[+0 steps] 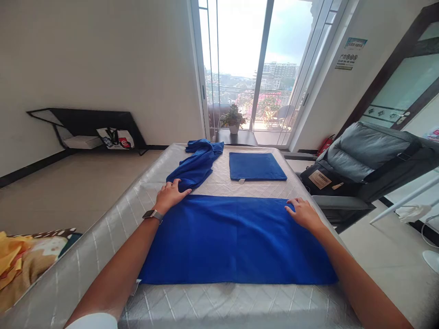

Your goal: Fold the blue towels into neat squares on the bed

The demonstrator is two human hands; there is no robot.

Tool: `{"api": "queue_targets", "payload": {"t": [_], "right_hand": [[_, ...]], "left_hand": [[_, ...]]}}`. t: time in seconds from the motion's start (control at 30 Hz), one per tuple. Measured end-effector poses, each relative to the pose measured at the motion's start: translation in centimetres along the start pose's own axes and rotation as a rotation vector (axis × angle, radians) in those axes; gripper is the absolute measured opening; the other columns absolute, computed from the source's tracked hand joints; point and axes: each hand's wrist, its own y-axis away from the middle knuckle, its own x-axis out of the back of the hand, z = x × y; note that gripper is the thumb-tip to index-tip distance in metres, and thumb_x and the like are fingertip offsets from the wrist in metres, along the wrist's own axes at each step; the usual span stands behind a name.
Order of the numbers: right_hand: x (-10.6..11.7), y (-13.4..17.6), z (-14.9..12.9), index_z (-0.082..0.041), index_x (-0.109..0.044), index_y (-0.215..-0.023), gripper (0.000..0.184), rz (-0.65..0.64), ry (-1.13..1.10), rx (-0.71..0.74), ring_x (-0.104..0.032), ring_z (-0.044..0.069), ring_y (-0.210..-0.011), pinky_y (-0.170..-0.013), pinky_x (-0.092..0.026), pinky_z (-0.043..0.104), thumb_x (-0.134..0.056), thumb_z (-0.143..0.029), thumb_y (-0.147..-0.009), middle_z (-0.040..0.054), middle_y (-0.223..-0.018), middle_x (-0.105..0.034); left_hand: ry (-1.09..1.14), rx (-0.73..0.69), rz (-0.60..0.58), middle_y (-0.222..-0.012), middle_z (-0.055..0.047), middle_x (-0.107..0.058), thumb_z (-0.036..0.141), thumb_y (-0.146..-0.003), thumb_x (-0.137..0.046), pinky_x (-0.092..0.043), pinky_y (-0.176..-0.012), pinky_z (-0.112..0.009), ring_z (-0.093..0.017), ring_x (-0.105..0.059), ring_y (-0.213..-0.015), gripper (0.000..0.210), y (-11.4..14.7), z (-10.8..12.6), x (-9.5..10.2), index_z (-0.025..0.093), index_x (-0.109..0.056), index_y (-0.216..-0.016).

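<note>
At the far left of the frame, low down, lie patterned blankets (pixel 30 262), beside a pale quilted cover (pixel 99 249) that carries three blue cloths. Left of centre, the left hand (pixel 170 197), with a watch (pixel 152 214) at its wrist, rests at the upper left corner of the spread cloth (pixel 233 242), where the near end of the crumpled cloth (pixel 202 162) also lies. Its fingers are loosely bent; whether they grip either fabric cannot be told. The crumpled cloth trails from this hand toward the upper middle of the frame, in loose folds.

The spread cloth fills the lower centre, lying as a wide flat panel with a white tag (pixel 137 285) at its lower left corner. Above it, right of centre, the folded cloth (pixel 257 166) lies flat and apart from it. Farther right, the right hand (pixel 304 214) touches the spread cloth's upper right corner, thumb and fingers bent; a pinch cannot be confirmed. Slight ripples run across the fabric near it.

The step in hand appears to be the straightening of the spread cloth by its two upper corners. The next move seems to call for a secure hold at both corners and even tension between them.
</note>
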Motion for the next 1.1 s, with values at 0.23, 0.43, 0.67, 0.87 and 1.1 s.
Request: {"api": "queue_targets", "payload": {"t": [0.23, 0.43, 0.67, 0.87, 1.1], "right_hand": [[-2.8, 3.0, -0.4, -0.031, -0.035, -0.159, 0.061, -0.046, -0.052, 0.033, -0.027, 0.031, -0.154, -0.123, -0.025, 0.054, -0.03, -0.058, -0.104, 0.0038, -0.166, -0.033], [-2.4, 2.9, -0.6, -0.032, -0.03, -0.161, 0.061, -0.079, -0.062, 0.045, -0.02, 0.03, -0.156, -0.125, -0.02, 0.054, -0.025, -0.056, -0.105, 0.0014, -0.169, -0.025], [-0.7, 7.8, 1.9, -0.023, -0.054, -0.147, 0.057, -0.01, -0.118, 0.031, -0.037, 0.032, -0.149, -0.121, -0.032, 0.049, -0.041, -0.052, -0.099, 0.0091, -0.162, -0.04], [-1.3, 19.0, 5.3, -0.024, -0.069, -0.121, 0.053, 0.108, -0.319, -0.245, -0.068, 0.032, -0.108, -0.1, -0.052, 0.048, -0.049, -0.058, -0.086, 0.0127, -0.119, -0.071], [-0.4, 21.6, 3.4, -0.028, -0.071, -0.113, 0.051, 0.167, -0.523, -0.356, -0.072, 0.028, -0.085, -0.084, -0.056, 0.042, -0.052, -0.058, -0.077, 0.0074, -0.103, -0.076]], "left_hand": [[-0.062, 0.074, 0.103, -0.13, -0.03, -0.054, 0.043, -0.098, -0.04, -0.048, -0.094, -0.051, -0.044, -0.055, -0.121, 0.057, -2.9, 0.4, -1.9, 0.012, -0.05, -0.144], [-0.006, 0.046, 0.157, -0.133, -0.028, -0.057, 0.054, -0.097, -0.04, -0.044, -0.101, -0.053, -0.043, -0.055, -0.123, 0.067, -0.5, -0.9, -0.8, 0.011, -0.045, -0.149], [-0.028, -0.011, 0.096, -0.124, -0.023, -0.065, 0.059, -0.093, -0.037, -0.044, -0.103, -0.046, -0.037, -0.059, -0.119, 0.069, 6.2, -6.6, 1.4, 0.007, -0.056, -0.135], [-0.029, 0.101, -0.227, -0.09, -0.015, -0.073, 0.076, -0.087, -0.036, -0.051, -0.076, -0.041, -0.034, -0.07, -0.086, 0.063, 13.1, -10.9, 3.3, 0.021, -0.066, -0.085], [-0.085, 0.088, -0.193, -0.093, -0.014, -0.075, 0.062, -0.094, -0.031, -0.05, -0.068, -0.038, -0.032, -0.072, -0.084, 0.053, 21.0, -9.6, 2.9, 0.023, -0.065, -0.084]]}}
